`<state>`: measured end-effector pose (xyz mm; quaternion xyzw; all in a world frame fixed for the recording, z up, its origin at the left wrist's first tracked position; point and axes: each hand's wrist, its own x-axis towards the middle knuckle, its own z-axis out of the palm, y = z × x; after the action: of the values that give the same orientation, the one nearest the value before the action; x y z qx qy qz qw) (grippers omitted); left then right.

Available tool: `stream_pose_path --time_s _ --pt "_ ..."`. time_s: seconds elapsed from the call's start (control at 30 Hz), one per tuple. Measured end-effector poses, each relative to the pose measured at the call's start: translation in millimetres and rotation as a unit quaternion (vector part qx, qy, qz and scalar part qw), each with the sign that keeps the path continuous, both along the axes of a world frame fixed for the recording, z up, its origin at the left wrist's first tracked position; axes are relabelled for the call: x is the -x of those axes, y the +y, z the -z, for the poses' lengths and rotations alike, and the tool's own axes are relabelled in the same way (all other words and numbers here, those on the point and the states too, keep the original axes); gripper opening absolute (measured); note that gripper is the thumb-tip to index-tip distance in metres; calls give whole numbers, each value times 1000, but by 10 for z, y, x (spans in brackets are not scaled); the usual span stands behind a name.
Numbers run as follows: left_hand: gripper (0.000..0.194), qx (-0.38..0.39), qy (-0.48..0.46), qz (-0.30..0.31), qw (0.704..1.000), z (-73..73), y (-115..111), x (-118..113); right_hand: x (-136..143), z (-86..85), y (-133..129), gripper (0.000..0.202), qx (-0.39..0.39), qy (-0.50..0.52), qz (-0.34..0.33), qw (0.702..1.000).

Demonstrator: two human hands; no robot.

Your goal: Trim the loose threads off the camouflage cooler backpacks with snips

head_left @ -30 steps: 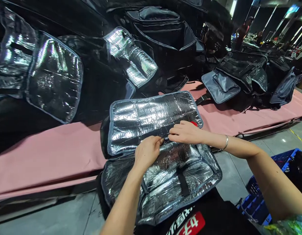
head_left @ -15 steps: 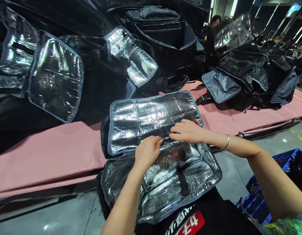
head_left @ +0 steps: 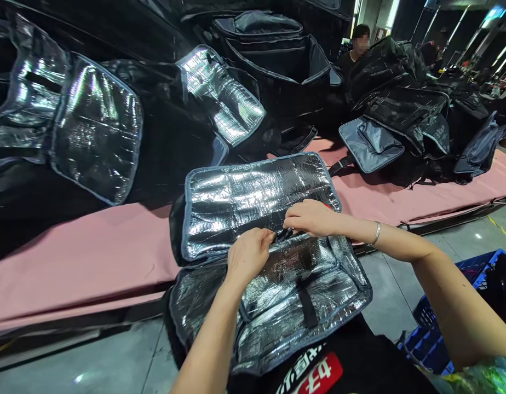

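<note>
An open bag with a silver foil lining (head_left: 294, 334) lies in front of me, its blue-edged lid (head_left: 253, 191) folded back. My left hand (head_left: 249, 251) is pinched at the seam between lid and body. Close to its right, my right hand (head_left: 312, 218) is closed too, its fingertips bent down at the same seam. Small dark pieces show between the two hands, too small to name. A black strap (head_left: 306, 303) lies across the foil inside the bag.
Foil-lined bags (head_left: 99, 131) are piled at the left and back, and black bags (head_left: 404, 109) at the right. The bag rests at the edge of a pink-covered table (head_left: 92, 257). Blue crates (head_left: 429, 345) stand on the floor at the right. A person (head_left: 357, 44) is at the back.
Both hands remain at the seam, with small dark pieces now visible between them. At the back right, the raised foil piece has gone from view and a black bag shows there.
</note>
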<state>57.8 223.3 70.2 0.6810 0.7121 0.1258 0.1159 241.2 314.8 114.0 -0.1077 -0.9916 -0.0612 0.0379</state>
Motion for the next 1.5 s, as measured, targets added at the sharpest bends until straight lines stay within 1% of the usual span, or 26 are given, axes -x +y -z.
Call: stream_pose_path --time_s 0.13,0.23,0.37,0.43,0.5,0.57,0.63,0.7,0.77,0.8,0.83,0.9,0.97,1.03,1.13,1.2,1.3,1.4,1.43,1.5 --pt "31 -7 11 9 1000 1 -6 -1 82 -21 20 15 36 6 -2 999" --pt "31 -14 9 12 1000 -3 -9 -12 112 -7 27 13 43 13 -9 999" --pt "31 -15 7 8 1000 -2 -14 -43 109 114 60 9 53 37 -25 998" --pt "30 -19 4 6 1000 13 -10 -38 96 183 84 8 79 64 -19 995" --pt "30 -27 -5 6 1000 36 -3 -6 63 221 97 7 120 102 -4 987" --pt "30 -37 -17 8 999 57 11 48 0 223 90 9 167 140 25 976" --pt "30 -51 -29 12 998 71 38 105 -84 209 71 21 202 158 65 965" --pt "31 -67 -40 18 997 76 74 141 -160 207 55 29 207 137 102 963" --pt "32 -87 -48 22 995 79 102 137 -202 226 56 25 193 97 150 965" --pt "32 -97 -52 22 994 85 105 119 -205 240 64 25 193 81 181 961" --pt "32 -114 -55 18 992 97 99 93 -196 253 78 26 201 69 215 953" --pt "31 -181 -55 -4 982 147 63 25 -151 270 115 22 230 59 269 934" --pt "29 -264 -51 -21 963 231 9 -42 -87 270 154 14 252 50 293 921" --pt "26 -317 -41 -21 947 324 -37 -97 -28 256 185 12 259 43 301 917" --pt "26 -315 -16 -14 949 414 -60 -167 27 229 205 11 269 35 309 912" --pt "26 -301 -11 -31 953 430 -50 -225 42 218 205 12 272 35 312 910" --pt "27 -281 -62 -47 957 435 -31 -329 42 212 189 12 268 42 313 910" --pt "25 -272 -118 -29 955 463 -27 -401 5 208 166 16 259 64 305 914" --pt "24 -272 -132 -29 953 476 -29 -406 -20 207 160 20 245 87 295 919" --pt "24 -270 -164 -41 948 496 -32 -389 -88 205 157 24 192 145 259 936"
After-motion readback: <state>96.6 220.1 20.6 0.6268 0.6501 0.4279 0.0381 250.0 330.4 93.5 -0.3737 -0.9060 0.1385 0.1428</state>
